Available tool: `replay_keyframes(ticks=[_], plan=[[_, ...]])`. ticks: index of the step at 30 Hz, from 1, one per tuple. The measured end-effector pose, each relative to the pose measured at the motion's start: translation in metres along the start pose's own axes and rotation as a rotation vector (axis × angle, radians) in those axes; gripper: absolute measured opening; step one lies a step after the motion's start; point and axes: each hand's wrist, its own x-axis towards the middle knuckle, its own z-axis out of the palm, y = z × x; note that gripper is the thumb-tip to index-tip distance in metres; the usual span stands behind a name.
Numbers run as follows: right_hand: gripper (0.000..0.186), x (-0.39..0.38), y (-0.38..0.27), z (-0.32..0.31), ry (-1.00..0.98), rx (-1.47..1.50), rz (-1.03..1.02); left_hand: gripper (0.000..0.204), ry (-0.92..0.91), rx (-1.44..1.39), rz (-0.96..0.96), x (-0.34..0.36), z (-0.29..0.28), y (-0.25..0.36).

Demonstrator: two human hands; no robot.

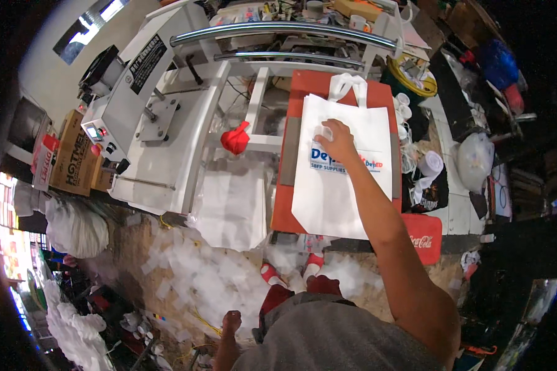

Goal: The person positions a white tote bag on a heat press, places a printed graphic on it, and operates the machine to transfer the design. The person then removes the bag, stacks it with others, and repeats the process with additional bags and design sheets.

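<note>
A white tote bag [346, 204] with white loop handles [348, 88] lies flat on a red-brown board [284, 204]. Blue and red print crosses its middle. My right hand [336, 139] rests over the bag just above the print, its fingers curled round a small whitish, partly see-through thing [322, 132] whose kind I cannot make out. Down by my left side hangs my left hand [232, 321], loosely curled into a fist, away from the bag and with no held thing showing. A stack of plain white bags [232, 207] lies to the left of the board.
A press machine [127, 105] with a control panel stands on the left. Steel bars [284, 28] cross the far side. A red cloth-like bundle [235, 139] lies on the white frame. At the right are white rolls [431, 163] and a red plate [422, 238]. White scraps [198, 272] cover the floor.
</note>
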Motion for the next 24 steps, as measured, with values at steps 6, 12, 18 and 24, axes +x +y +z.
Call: replay_keyframes(ticks=[6, 12, 18, 24], plan=[[0.069, -0.004, -0.012, -0.004, -0.059, -0.113, 0.013, 0.008, 0.149, -0.119, 0.182, 0.017, 0.006, 0.001], [0.068, 0.003, -0.014, -0.005, -0.032, -0.054, 0.072, 0.01, 0.11, -0.009, 0.033, 0.015, -0.007, 0.024], [0.067, -0.002, -0.01, -0.003, -0.041, -0.073, 0.034, 0.014, 0.041, 0.341, 0.17, 0.007, -0.01, 0.021], [0.073, 0.001, -0.012, 0.004, -0.075, -0.166, 0.076, 0.025, -0.005, -0.186, -0.024, 0.014, 0.005, -0.004]])
